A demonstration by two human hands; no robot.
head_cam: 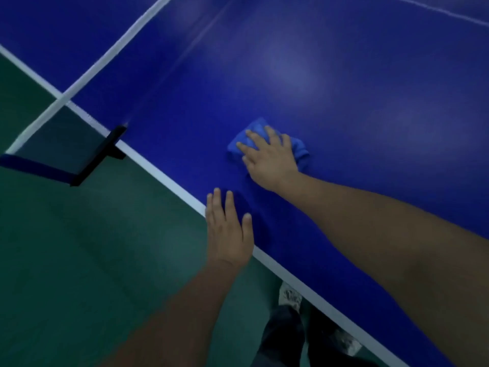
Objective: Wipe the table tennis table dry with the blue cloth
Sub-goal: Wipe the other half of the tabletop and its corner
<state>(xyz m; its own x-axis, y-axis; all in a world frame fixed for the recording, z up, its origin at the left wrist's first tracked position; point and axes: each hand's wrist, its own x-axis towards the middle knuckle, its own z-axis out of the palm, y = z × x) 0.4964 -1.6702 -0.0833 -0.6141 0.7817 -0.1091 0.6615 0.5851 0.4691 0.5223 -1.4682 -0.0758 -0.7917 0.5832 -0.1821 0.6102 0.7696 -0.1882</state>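
Noted cloth point(300, 153): blue, bunched, lying on table point(344, 75) near white-lined side edge. Table top blue, glossy, with pale sheen patches.

Far side: I see bare worktop point(344, 75) beyond the blue cloth point(300, 152), with open room for a grip to slide away from me and to the right.
Left limit: the net point(116, 47) crosses the worktop and bars any pass further left.
Edge obstacle: a black net clamp point(105, 152) sits over the worktop's edge and juts out above the floor point(79, 247).
Gap to net: open surface lies between the cloth and the net.
Near edge: my left grip point(229, 231) lies flat across the white edge strip point(158, 170), near the right grip point(270, 157) and in its way back toward me.
Below: my shoes point(291, 295) stand just beside the worktop's edge.
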